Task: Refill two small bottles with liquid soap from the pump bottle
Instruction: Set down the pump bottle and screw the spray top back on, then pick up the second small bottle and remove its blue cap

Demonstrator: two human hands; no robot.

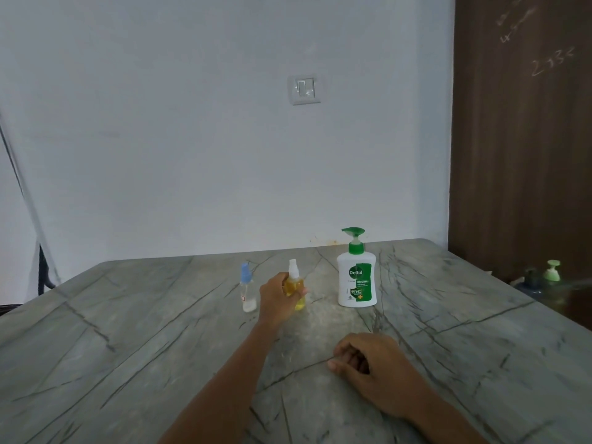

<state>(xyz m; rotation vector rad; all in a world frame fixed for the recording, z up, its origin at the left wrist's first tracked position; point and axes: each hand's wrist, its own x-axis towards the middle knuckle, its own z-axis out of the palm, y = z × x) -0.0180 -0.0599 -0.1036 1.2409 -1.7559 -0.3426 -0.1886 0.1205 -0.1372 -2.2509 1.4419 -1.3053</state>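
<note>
One white pump bottle [356,280], "Dettol ORIGINAL"

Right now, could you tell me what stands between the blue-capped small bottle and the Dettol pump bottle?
In the head view, the yellow spray bottle stands there, gripped by the left hand.

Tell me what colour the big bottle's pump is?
The pump is green, in the head view.

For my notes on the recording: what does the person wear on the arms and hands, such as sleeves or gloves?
Nothing worn shows: no sleeve is in view anywhere up to the frame's edge. The left hand and the right hand carry no glove, watch, bracelet or ring that I can see.
</note>
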